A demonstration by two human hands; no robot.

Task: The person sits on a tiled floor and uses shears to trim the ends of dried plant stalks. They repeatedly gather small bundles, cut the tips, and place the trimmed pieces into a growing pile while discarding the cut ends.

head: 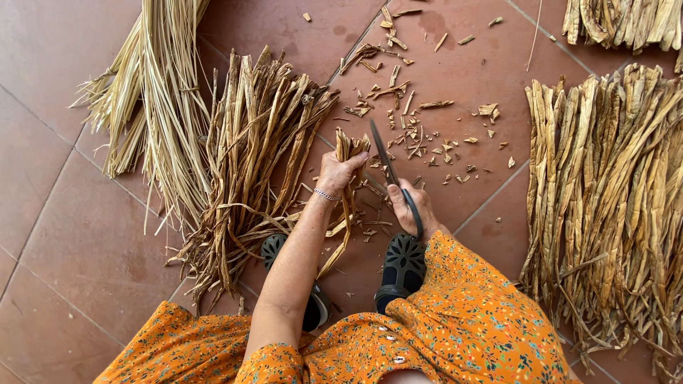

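Note:
My left hand [336,174] grips a small bunch of dried brown leaf strips [350,148], its upper ends sticking up past my fingers and the rest trailing down toward my feet. My right hand [411,206] holds large dark scissors [384,160], the blades pointing up and left beside the bunch's top. A thin bracelet circles my left wrist. Short cut-off scraps [420,128] lie scattered on the red floor tiles above the scissors.
A loose heap of dried strips [256,156] lies left of my hands, with paler straw [160,92] beyond it. A flat row of strips [605,192] covers the right side, another [626,21] at top right. My dark shoes [402,267] rest below.

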